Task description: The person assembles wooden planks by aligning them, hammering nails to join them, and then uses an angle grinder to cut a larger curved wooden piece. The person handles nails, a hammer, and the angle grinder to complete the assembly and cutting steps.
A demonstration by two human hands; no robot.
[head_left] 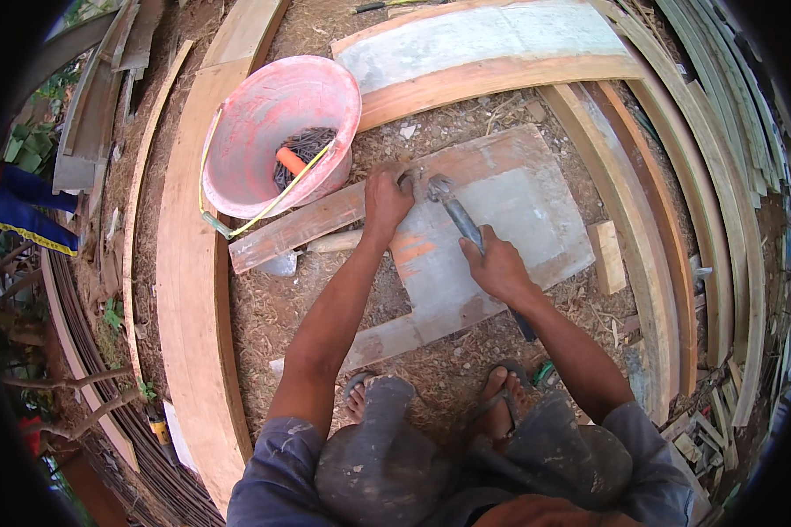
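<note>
My right hand [499, 266] grips a hammer [462, 220] by its dark handle. The hammer's metal head is close beside the fingers of my left hand [388, 205]. That left hand is closed, its fingertips pinched on something small and dark over a plank [299, 227]; I cannot make out what it is. To the right, a flat grey panel [492, 220] with brown wooden edges lies on the ground below the hammer. A wooden handle [336, 241] sticks out from under my left forearm, near a metal blade [279, 263].
A pink bucket [246, 132] with nails [310, 140] and an orange-handled tool [290, 160] stands beyond the plank. Long boards [189, 263] run along the left, and beams [620, 211] along the right. A wide formwork panel [492, 44] spans the far side. A wood block [605, 256] lies right of the grey panel.
</note>
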